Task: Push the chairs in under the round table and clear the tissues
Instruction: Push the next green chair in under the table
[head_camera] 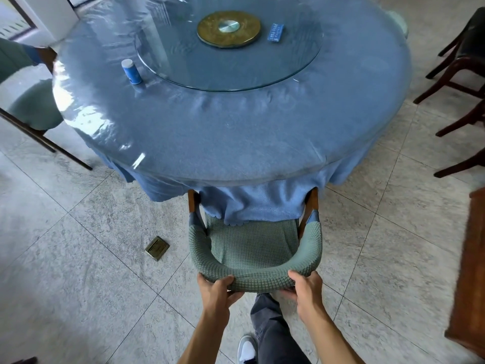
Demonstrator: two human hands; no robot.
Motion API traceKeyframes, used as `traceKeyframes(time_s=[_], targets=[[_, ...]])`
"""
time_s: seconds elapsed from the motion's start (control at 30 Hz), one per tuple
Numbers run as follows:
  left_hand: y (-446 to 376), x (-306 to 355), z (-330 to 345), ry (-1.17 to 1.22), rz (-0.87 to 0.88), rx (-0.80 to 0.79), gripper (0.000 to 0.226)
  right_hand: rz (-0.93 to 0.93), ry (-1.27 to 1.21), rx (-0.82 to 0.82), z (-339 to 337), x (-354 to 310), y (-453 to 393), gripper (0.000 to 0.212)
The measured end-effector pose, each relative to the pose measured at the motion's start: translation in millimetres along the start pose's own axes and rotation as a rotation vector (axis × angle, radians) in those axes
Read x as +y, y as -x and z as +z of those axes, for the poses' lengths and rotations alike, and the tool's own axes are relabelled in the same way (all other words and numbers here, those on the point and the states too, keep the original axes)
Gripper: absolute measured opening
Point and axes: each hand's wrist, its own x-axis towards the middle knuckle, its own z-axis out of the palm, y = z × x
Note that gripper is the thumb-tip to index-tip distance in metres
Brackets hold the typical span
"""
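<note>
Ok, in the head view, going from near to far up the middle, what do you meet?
Shoe → hands on the chair back → chair seat → hanging tablecloth → round table's near edge → glass turntable → brass disc.

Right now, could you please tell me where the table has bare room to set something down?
The widest free patch is the near cloth, between the glass turntable and the table edge above the chair. The right side is bare too. On the left a blue canister stands beside the turntable. The turntable carries a brass disc and a blue packet.
</note>
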Motion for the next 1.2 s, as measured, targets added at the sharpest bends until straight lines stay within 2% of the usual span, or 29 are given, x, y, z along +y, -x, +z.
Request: traceKeyframes(time_s=[0.23, 0.43, 0.67, 0.93, 1.2], targets=[[-21.8, 24.2, 26.6, 0.004, 0.021, -0.009, 0.038, -0.001, -0.022, -0.042, 21.2, -27.2, -25.1, 0.035], [-41.4, 50.3, 47.4, -0.009, 0.004, -0.007, 0.049, 0.024, -0.031, -0.052, 41.9, -49.1, -43.0, 0.036], [-55.6, 69.1, 71.6, 0.005, -0.001, 0.008, 0.05, 0.034, -0.044, -0.06, 56.9, -74.3, -64.0, 0.033], [-67.8, 83.1, 96.4, 0.021, -0.008, 0.011, 0.04, 0.022, 0.014, -0.082, 65.6, -97.1, -90.2, 0.032], [-78.1, 94.0, 116.2, 0.044, 0.0, 0.013, 0.041, 0.008, 0.011, -0.119, 74.0, -118.1, -106.1, 0.031]])
